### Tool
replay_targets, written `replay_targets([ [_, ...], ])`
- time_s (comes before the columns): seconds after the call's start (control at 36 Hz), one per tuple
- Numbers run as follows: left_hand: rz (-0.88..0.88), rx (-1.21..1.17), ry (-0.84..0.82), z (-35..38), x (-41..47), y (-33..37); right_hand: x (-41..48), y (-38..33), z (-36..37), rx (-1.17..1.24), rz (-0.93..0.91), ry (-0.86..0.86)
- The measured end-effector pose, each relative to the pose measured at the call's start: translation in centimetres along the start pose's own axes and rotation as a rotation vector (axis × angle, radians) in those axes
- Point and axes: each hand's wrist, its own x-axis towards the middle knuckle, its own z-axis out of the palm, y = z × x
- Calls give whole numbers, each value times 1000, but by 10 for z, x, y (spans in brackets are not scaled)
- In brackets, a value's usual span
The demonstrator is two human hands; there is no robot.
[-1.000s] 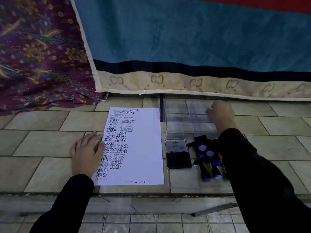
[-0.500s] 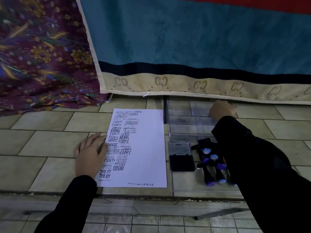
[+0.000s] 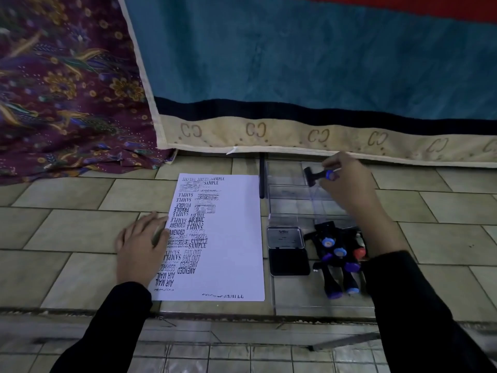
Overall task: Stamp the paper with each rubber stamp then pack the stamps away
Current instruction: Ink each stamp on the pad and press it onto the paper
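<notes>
Right hand [image 3: 347,181] pinches a black rubber stamp with a blue-capped handle [image 3: 313,176] by the cap end, fingers curled round it. The stamp's long axis runs roughly left-right in the head view, die end pointing left and cap toward the palm. Left hand [image 3: 141,246] lies flat with fingers straight, pressing the left edge of the white sheet of paper [image 3: 231,238] and grasping nothing. The held stamp hangs over the far section of the clear plastic box [image 3: 285,195], just right of the sheet's far corner. An open black ink pad in a metal tin [image 3: 289,261] sits nearer us, just beside the sheet's right edge. A heap of black stamps with blue, purple and red caps [image 3: 337,251] lies right of the pad. Our read: pad and paper both lie left of and nearer than the stamp, so the right hand makes the move, and the die needs turning face-down first. The sheet's left column is crowded with prints; the right side is blank.
</notes>
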Motion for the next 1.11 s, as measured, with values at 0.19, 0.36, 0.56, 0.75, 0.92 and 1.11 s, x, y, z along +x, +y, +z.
replay_targets([
  [0.19,-4,-11,-6,-3,-1,3,-69,-9,15,40,-161,-232],
  [0.36,-14,-14,9,-1,-2,3,-106,3,31,15,-205,-284],
  [0.56,-15,-8,5,-3,-2,5,-121,10,39,-63,-250,-319],
  [0.75,-19,-6,4,-5,-3,7,-124,5,41,-52,-267,-288],
  [0.92,-29,-9,0,-5,-4,8,-123,3,43,-56,-263,-270],
  [1.11,-22,-10,7,-4,-4,7,-119,5,47,-45,-253,-250],
])
